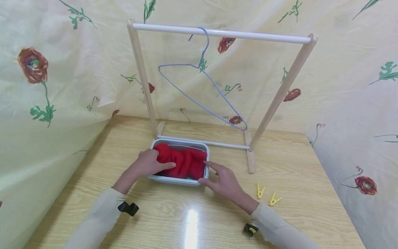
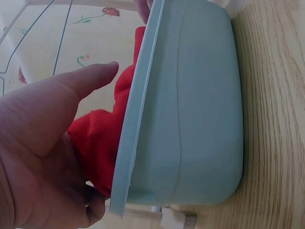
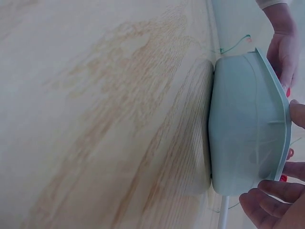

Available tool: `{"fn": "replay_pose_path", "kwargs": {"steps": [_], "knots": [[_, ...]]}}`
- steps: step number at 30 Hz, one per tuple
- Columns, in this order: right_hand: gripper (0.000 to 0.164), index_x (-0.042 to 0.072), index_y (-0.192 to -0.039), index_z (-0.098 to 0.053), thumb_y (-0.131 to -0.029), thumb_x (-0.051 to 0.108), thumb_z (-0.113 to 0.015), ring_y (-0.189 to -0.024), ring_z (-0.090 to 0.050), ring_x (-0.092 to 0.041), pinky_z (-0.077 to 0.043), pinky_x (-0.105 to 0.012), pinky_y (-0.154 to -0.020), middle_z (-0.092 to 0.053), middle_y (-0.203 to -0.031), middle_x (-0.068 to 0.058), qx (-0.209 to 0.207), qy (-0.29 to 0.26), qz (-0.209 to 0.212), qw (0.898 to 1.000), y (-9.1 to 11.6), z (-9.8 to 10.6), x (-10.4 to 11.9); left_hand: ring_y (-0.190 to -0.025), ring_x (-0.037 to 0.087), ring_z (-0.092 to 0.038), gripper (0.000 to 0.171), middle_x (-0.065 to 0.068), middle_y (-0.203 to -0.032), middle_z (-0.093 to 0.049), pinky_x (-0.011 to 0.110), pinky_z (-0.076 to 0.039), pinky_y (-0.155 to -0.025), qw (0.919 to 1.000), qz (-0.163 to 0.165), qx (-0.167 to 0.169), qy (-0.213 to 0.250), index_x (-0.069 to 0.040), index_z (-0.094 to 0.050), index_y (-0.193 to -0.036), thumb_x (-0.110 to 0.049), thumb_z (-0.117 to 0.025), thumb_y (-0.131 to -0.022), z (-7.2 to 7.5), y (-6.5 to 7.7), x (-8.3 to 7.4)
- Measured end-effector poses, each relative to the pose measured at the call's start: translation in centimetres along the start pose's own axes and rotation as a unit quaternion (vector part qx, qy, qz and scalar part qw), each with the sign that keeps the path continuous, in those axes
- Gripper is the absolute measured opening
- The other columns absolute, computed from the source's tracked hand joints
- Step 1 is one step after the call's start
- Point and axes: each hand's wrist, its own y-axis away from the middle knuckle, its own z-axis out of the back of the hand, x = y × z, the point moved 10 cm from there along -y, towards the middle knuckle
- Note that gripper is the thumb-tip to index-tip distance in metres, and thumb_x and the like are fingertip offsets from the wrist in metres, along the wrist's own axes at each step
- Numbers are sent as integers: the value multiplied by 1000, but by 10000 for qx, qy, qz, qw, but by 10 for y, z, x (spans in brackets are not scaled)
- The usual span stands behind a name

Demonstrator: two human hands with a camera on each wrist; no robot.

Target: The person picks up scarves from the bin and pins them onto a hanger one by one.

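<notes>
A pale grey-blue plastic tub (image 1: 178, 180) stands on the table with a bunched red cloth (image 1: 186, 162) inside. At the tub's left end my left hand (image 1: 148, 163) reaches in over the rim, its fingers curled into the cloth and partly hidden by it. In the left wrist view the left thumb (image 2: 97, 78) stands out straight above the cloth (image 2: 97, 143). My right hand (image 1: 224, 180) rests at the tub's right end, thumb by the front corner and fingers spread along the rim. The right wrist view shows those fingers (image 3: 274, 202) touching the tub (image 3: 245, 129) from outside.
Behind the tub rises a wooden rack with a white top bar (image 1: 255, 35) and a low white bar (image 1: 222, 144). A blue wire hanger (image 1: 192, 98) hangs from the top bar. Two yellow clothespins (image 1: 260, 191) lie right of my right hand. Flowered fabric (image 1: 77, 79) surrounds the table.
</notes>
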Motion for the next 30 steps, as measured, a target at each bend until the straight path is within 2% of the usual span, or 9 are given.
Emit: {"fn": "replay_pose_path", "kwargs": {"steps": [4, 12, 19, 24, 28, 30], "knots": [[67, 10, -142, -60, -88, 46, -78, -119, -67, -30, -60, -43, -84, -64, -140, -9, 14, 27, -31, 10000, 0, 0, 0, -59, 18, -54, 52, 4, -60, -53, 40, -33, -74, 9999, 49, -11, -100, -10, -55, -71, -55, -74, -87, -2, -2, -3], [67, 9, -141, -62, -88, 45, -79, -122, -65, -28, -60, -42, -85, -64, -139, -9, -14, 9, 25, 10000, 0, 1, 1, -63, 19, -57, 43, 7, -63, -56, 46, -31, -80, 9975, 446, -329, 444, -7, -56, -76, -41, -82, -84, -5, -8, 1], [67, 9, -141, -62, -87, 46, -78, -122, -65, -27, -60, -40, -85, -65, -139, -9, -26, 23, 25, 10000, 0, 0, 1, -64, 20, -58, 40, 9, -64, -55, 47, -32, -83, 9935, 636, -618, 709, -4, -54, -77, -30, -84, -83, -5, -8, -1], [68, 10, -141, -61, -87, 47, -78, -121, -65, -27, -59, -41, -85, -64, -139, -8, -18, 40, -16, 10000, 0, 0, -1, -66, 22, -57, 35, 10, -64, -56, 38, -39, -74, 9901, 689, -698, 1004, -3, -56, -78, -24, -82, -85, -5, -5, 1], [68, 10, -141, -62, -87, 47, -79, -121, -65, -27, -59, -41, -85, -64, -139, -8, -11, 20, -24, 10000, 0, 0, -1, -59, 20, -54, 33, 8, -61, -53, 29, -42, -56, 9893, 558, -771, 1110, -4, -55, -74, -21, -80, -85, -2, -2, 0], [68, 10, -141, -62, -87, 47, -79, -121, -65, -27, -59, -41, -85, -64, -139, -8, -11, 17, -15, 10000, 0, 0, -1, -56, 18, -52, 34, 7, -59, -52, 27, -41, -51, 9897, 453, -817, 1089, -4, -53, -72, -20, -79, -86, 2, 0, -1]]}}
